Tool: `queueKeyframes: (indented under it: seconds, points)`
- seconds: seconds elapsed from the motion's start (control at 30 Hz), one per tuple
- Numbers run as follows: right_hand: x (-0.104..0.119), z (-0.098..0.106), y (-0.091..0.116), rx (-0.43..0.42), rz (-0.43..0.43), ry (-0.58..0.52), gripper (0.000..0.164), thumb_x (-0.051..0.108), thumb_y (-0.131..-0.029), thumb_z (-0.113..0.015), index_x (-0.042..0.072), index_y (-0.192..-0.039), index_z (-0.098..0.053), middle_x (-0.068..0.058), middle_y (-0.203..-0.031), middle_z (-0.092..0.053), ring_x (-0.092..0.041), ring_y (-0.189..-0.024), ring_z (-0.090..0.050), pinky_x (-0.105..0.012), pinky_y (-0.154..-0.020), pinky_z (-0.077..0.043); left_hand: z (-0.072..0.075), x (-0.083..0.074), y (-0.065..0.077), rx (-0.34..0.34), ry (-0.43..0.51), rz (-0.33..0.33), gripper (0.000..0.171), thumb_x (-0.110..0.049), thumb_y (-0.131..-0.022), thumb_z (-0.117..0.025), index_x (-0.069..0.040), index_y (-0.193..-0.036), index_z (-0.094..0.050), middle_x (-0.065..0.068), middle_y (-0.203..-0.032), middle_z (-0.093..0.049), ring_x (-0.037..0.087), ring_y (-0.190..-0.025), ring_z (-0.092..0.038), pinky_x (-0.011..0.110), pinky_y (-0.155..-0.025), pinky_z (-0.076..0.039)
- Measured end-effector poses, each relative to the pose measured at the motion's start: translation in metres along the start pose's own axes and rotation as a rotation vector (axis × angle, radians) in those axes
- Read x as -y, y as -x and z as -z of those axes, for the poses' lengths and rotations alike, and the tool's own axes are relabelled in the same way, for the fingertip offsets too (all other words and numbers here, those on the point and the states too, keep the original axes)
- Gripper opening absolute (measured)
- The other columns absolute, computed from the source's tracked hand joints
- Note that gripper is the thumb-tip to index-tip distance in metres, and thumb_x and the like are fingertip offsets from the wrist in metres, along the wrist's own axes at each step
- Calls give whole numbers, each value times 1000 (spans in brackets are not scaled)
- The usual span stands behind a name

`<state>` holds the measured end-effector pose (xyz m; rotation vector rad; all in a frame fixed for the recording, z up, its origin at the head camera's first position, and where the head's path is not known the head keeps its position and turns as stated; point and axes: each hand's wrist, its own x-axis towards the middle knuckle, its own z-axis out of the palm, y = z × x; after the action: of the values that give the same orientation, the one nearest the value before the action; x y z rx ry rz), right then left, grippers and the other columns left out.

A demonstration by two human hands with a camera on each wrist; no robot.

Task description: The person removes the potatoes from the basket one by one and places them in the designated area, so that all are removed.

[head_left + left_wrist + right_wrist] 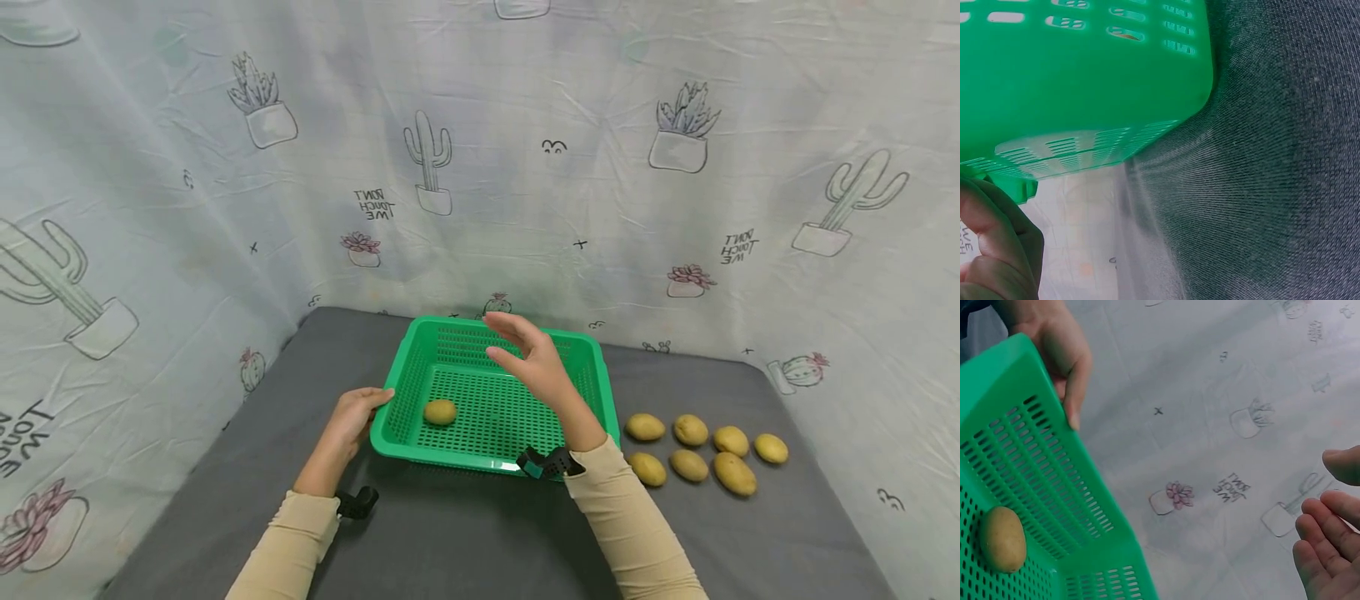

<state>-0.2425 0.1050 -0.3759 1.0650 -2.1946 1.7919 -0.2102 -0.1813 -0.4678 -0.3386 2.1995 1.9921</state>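
A green plastic basket (pixel 491 462) with slotted walls stands on the grey cloth. My left hand (pixel 354 421) grips its left rim, thumb on top and fingers below; in the right wrist view the left hand (pixel 1060 356) shows the same hold. Inside the basket, toward the left, lies one potato (pixel 440 412), seen also as a yellow-brown potato (pixel 1004 540) in the right wrist view. Over the basket hovers my right hand (pixel 528 358), thumb and fingers spread apart with nothing between them.
To the right of the basket, several loose potatoes (pixel 689 465) lie in two rough rows on the grey tablecloth (pixel 450 533). A pale curtain (pixel 495 217) printed with potted cacti hangs behind the table and along its sides.
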Motion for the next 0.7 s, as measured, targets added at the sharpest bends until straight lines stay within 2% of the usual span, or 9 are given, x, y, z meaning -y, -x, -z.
queueKeyframes:
  seconds: [0.13, 0.23, 0.47, 0.7]
  points:
    - [9, -6, -10, 52, -16, -1, 47, -9, -90, -56, -13, -135, -41, -29, -138, -44, -40, -130, -41, -48, -108, -33, -1, 0, 0, -7, -15, 3, 40, -28, -96, -57, 4, -120, -58, -6, -54, -40, 9, -44, -29, 27, -51, -35]
    - [10, -9, -15, 80, -39, 1, 47, -8, -91, -56, -13, -135, -40, -29, -138, -44, -39, -130, -41, -46, -108, -34, -2, 1, -1, -8, -19, 10, 39, -28, -96, -57, 4, -119, -58, -6, -55, -41, 9, -45, -29, 27, -51, -35]
    - [-2, -16, -29, 143, -96, -11, 49, -3, -92, -56, -9, -138, -40, -27, -140, -43, -38, -131, -40, -43, -110, -33, -2, 1, -1, -22, -18, 3, 37, -25, -96, -57, 4, -118, -59, -6, -54, -36, 9, -45, -26, 26, -50, -32]
    - [-18, -25, -43, 193, -130, -49, 49, -1, -93, -56, -9, -138, -39, -31, -140, -40, -40, -132, -39, -47, -110, -31, -1, 1, 0, -16, -16, 6, 39, -27, -96, -57, 4, -120, -58, -7, -55, -42, 8, -45, -30, 25, -51, -35]
